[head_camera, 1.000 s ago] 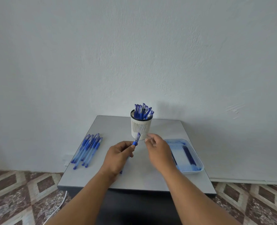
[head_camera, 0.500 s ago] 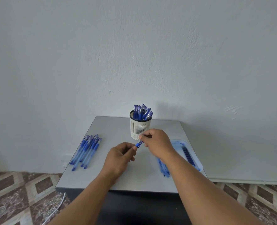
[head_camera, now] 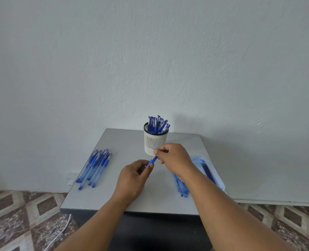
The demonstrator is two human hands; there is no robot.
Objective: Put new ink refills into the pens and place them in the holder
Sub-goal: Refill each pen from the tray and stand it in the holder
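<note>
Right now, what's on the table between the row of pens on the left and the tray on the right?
In the head view, both hands: the left hand and right hand holding one pen, in front of the holder. A few loose pieces lie beside the tray.

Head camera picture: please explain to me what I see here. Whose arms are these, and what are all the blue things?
No machine is here: a person wears the camera on the head, looking down at both arms. The left hand and right hand together hold one blue pen. On the grey table stand a white holder filled with pens, a row of pens at left, loose refills, and a clear tray with dark refills at right.
</note>
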